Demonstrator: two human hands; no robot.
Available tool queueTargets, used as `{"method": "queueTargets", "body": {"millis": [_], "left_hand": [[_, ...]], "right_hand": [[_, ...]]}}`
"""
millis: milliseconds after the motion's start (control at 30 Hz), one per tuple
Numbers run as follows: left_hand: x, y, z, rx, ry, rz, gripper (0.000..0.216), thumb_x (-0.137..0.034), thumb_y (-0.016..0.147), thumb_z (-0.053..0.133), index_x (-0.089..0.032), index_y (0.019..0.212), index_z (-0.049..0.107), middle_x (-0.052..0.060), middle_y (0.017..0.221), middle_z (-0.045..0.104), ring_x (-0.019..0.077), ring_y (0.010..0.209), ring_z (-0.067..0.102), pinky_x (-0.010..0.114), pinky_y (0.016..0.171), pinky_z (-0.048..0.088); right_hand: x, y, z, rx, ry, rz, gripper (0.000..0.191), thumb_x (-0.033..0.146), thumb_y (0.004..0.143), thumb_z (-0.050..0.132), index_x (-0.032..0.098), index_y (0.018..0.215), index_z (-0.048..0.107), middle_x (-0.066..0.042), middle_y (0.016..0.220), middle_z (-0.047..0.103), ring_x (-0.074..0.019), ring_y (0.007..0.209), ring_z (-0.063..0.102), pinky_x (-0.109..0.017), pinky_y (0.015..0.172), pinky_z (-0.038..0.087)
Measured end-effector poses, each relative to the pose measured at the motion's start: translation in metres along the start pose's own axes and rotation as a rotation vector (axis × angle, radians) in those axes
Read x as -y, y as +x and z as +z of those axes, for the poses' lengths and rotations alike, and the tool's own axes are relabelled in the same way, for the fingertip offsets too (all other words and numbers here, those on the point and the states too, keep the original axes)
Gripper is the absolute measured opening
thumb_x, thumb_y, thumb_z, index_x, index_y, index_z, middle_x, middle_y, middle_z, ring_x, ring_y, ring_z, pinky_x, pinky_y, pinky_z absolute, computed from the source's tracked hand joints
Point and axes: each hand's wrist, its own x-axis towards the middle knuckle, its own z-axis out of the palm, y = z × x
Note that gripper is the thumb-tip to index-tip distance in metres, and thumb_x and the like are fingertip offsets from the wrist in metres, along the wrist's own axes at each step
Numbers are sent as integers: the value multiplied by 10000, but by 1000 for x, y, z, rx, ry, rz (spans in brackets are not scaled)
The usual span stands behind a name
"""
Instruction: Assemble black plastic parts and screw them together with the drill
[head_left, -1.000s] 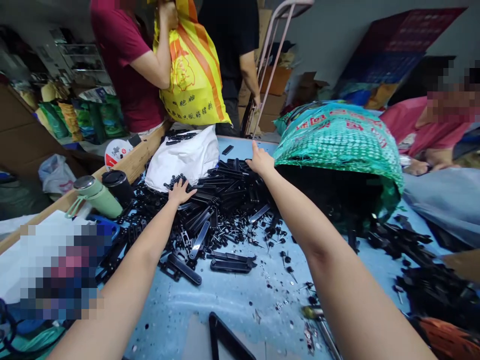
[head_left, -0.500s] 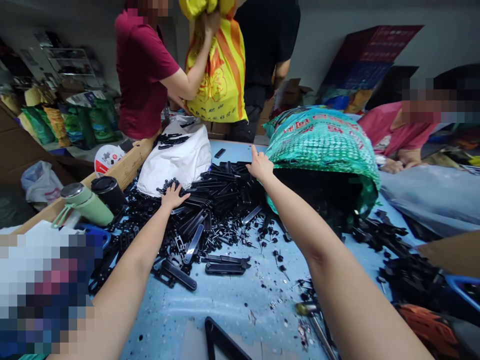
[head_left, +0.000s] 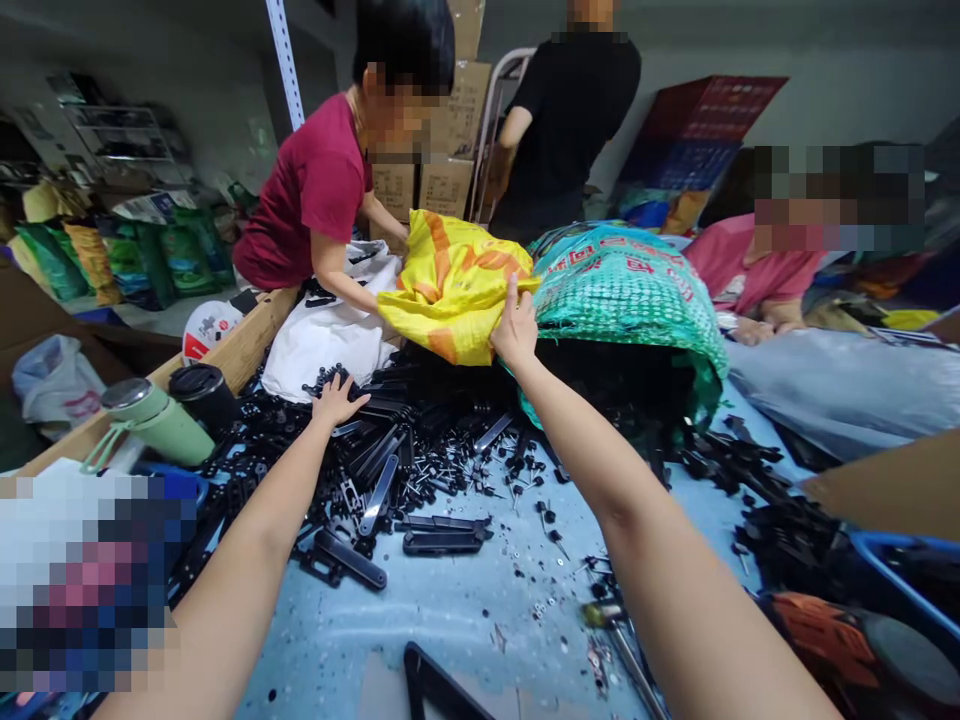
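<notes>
My left hand (head_left: 339,402) lies spread over a heap of black plastic parts (head_left: 379,415), beside a white sack (head_left: 322,335). My right hand (head_left: 516,325) is at the near right side of a yellow sack (head_left: 457,290), its index finger stretched up against the yellow material. Whether its other fingers touch the sack is hard to see. Across the table, a co-worker in a dark red shirt (head_left: 319,185) bends forward with both hands on the yellow sack. A green woven sack (head_left: 622,285) lies on its side with its dark mouth towards me, right of my right hand.
Loose screws (head_left: 465,465) and long black arms (head_left: 442,540) lie on the blue tabletop (head_left: 450,620). A green flask (head_left: 169,425) and a black cup (head_left: 202,395) stand left, near a wooden edge board (head_left: 255,345). A screwdriver-like tool (head_left: 622,640) and a blue basket (head_left: 900,570) are right.
The co-worker has lowered the yellow sack from the air onto the heap, against my right hand, and now leans over it. My left hand stays on the black parts.
</notes>
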Motion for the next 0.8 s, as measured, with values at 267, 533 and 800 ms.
{"method": "queueTargets", "body": {"millis": [267, 533, 800], "left_hand": [[3, 0, 0, 14, 5, -13, 777, -706, 784, 232, -311, 1443, 112, 46, 1514, 17, 345, 1356, 146, 627, 996, 225], [-1, 0, -9, 84, 7, -43, 755, -665, 804, 259, -277, 1441, 145, 94, 1508, 54, 337, 1373, 77, 653, 1003, 148], [-30, -65, -29, -279, -143, -32, 643, -448, 859, 368, -128, 1405, 253, 154, 1483, 157, 299, 1380, 82, 545, 1069, 186]], "right_hand": [[17, -21, 27, 506, -51, -437, 340, 145, 759, 515, 127, 1093, 572, -146, 1256, 423, -275, 1080, 407, -347, 840, 418], [14, -54, 17, 735, -10, -457, 375, 265, 733, 654, 135, 1081, 606, -92, 1144, 545, -196, 1000, 524, -263, 826, 423], [60, 37, -103, 336, 59, -185, 688, 215, 898, 369, 54, 1436, -30, -182, 1203, 491, -266, 1076, 487, -397, 894, 383]]}}
